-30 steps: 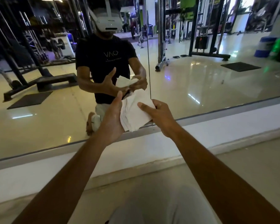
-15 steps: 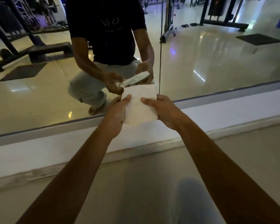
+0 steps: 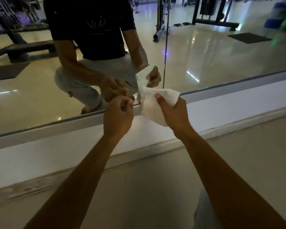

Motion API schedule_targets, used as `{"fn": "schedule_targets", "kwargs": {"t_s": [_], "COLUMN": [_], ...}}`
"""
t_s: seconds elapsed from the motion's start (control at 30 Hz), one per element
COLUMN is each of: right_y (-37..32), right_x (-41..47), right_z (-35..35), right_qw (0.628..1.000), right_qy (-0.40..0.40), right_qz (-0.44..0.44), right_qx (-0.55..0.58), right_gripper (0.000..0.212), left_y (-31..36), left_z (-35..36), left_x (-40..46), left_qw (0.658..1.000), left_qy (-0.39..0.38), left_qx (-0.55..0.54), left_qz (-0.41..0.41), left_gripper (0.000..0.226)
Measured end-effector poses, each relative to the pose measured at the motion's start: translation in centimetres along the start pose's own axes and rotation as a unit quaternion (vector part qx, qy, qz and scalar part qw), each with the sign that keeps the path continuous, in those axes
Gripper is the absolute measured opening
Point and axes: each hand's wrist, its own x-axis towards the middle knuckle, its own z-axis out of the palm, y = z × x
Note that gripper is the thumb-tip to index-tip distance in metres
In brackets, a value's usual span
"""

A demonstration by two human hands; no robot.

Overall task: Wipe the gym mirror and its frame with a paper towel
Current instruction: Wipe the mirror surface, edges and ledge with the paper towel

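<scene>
Gym floor is shining in a big mirror point(image 3: 221, 52) that is standing low against the wall. Close to the glass, the right hand point(image 3: 176, 113) is holding a white paper towel point(image 3: 153, 106), with the thumb pressing on the front of it and the fingers curling behind. The towel is crumpled and is hanging just in front of the bottom edge of the mirror, beside a thin line where two panes are meeting. The left hand point(image 3: 118, 115) is sitting just beside the towel, with its fingers curled in like a fist. It is not holding the towel, and it is hard to tell if anything small is inside it. Under both hands, the grey frame point(image 3: 238, 87) is running along the bottom of the glass, and a white ledge point(image 3: 40, 156) is sitting below that. Lower down, the pale floor point(image 3: 155, 187) is stretching toward the person, and a bit of light trouser leg point(image 3: 203, 210) is showing. In the glass, the squatting person in a dark shirt is showing, with dark gym machines and black mats behind.
</scene>
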Motion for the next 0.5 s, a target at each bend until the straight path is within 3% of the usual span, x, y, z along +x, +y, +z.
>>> {"fn": "schedule_targets", "kwargs": {"t_s": [0.13, 0.27, 0.33, 0.4, 0.5], "right_y": [1.2, 0.5, 0.8, 2.6, 7.0], "right_x": [-0.5, -1.4, -1.1, -0.5, 0.2], "right_z": [0.4, -0.3, -0.4, 0.2, 1.9], "right_qw": [0.978, 0.865, 0.821, 0.815, 0.823], "right_qy": [0.102, 0.196, 0.225, 0.196, 0.092], "right_qz": [-0.155, -0.388, -0.43, -0.427, -0.393], "right_qx": [-0.099, -0.252, -0.3, -0.34, -0.399], "right_gripper": [0.037, 0.039, 0.043, 0.048, 0.058], "left_y": [-2.7, -4.3, -5.1, -6.1, -7.6], "left_z": [2.4, 4.0, 4.0, 3.6, 3.1], "left_x": [-0.3, -1.5, -1.7, -1.5, -1.2], "left_qw": [0.969, 0.939, 0.931, 0.93, 0.924], "left_qy": [0.051, 0.081, 0.113, 0.126, 0.129], "left_qx": [0.162, 0.252, 0.257, 0.258, 0.274], "left_qz": [0.182, 0.218, 0.231, 0.23, 0.234], "left_gripper": [0.019, 0.028, 0.025, 0.023, 0.021]}}
